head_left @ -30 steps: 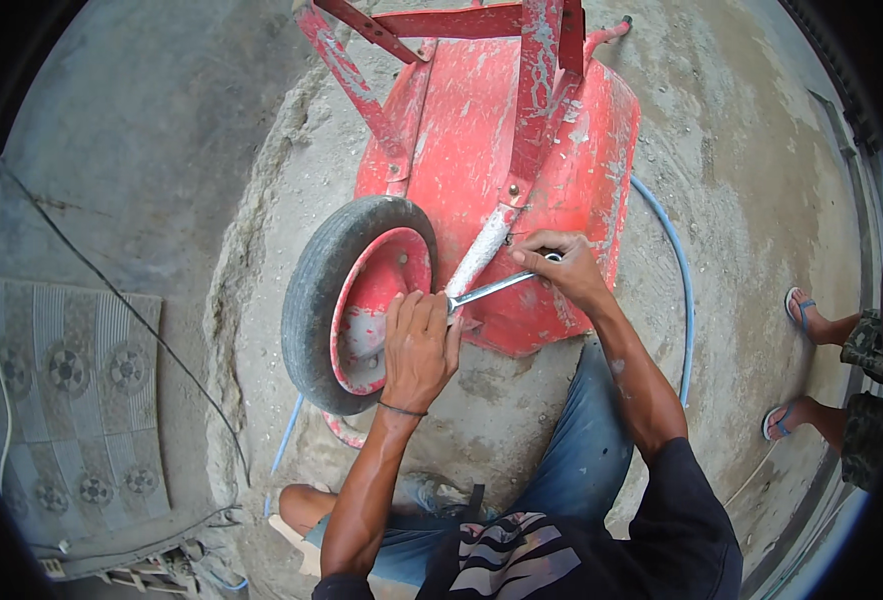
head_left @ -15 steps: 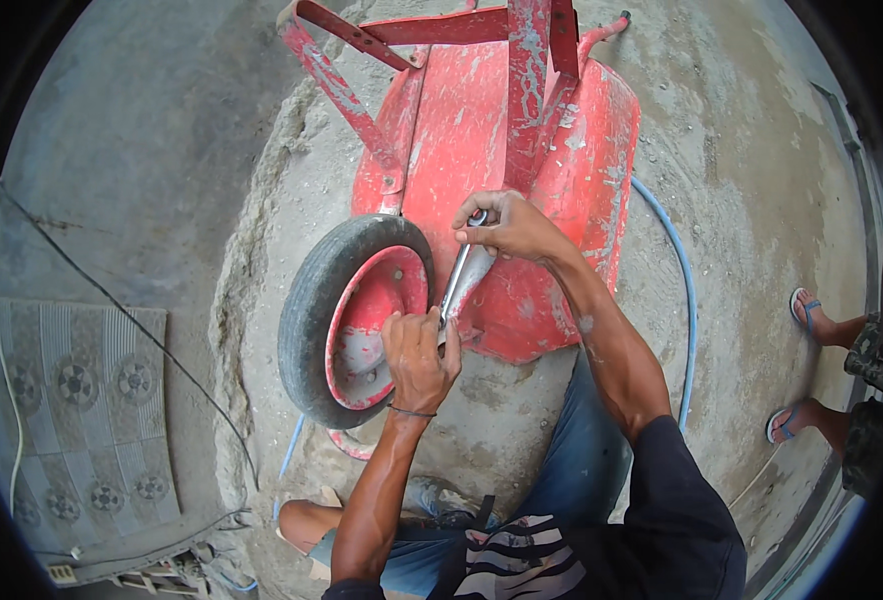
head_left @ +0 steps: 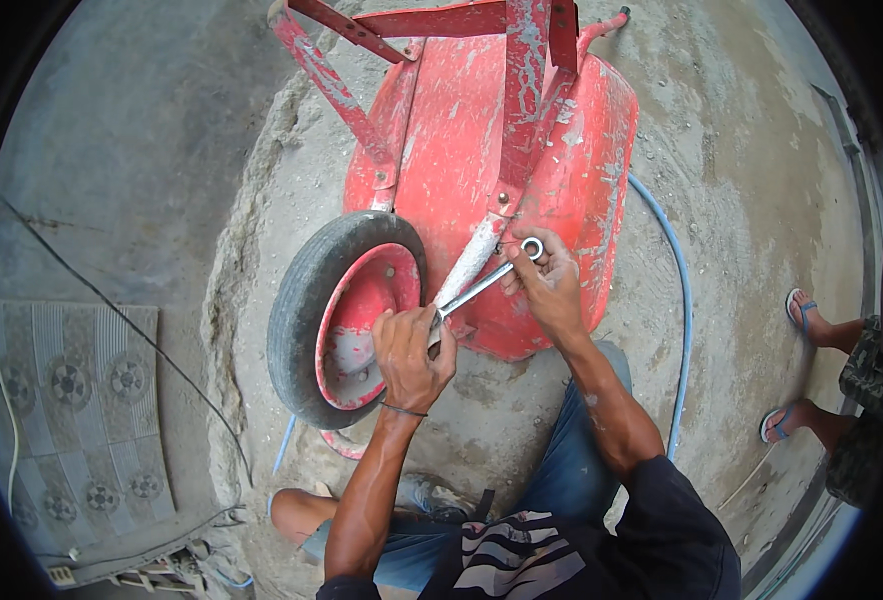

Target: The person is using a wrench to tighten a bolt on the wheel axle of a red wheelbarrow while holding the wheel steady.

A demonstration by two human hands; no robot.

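A red wheelbarrow [head_left: 441,150] with worn paint lies upside down in front of me. Its black-tyred wheel [head_left: 296,325] with a red rim stands at its near left. Across the frame beside the wheel slants a silver wrench [head_left: 483,285]. My right hand [head_left: 553,285] grips the wrench near its ring end, fingers closed. My left hand [head_left: 411,355] is closed round the wrench's other end, close to the wheel's axle. The fingers of that hand hide what this end of the wrench sits on.
A blue hose [head_left: 679,270] curves over the dusty floor at the right. Another person's sandalled feet [head_left: 806,310] stand at the far right. To the left, a patterned mat [head_left: 81,380] and a dark cable [head_left: 111,300] lie beside a rough concrete edge [head_left: 226,260].
My right hand has come nearer and moved right, swinging the wrench's ring end clockwise. The left hand stays by the axle. The whole view has shifted slightly.
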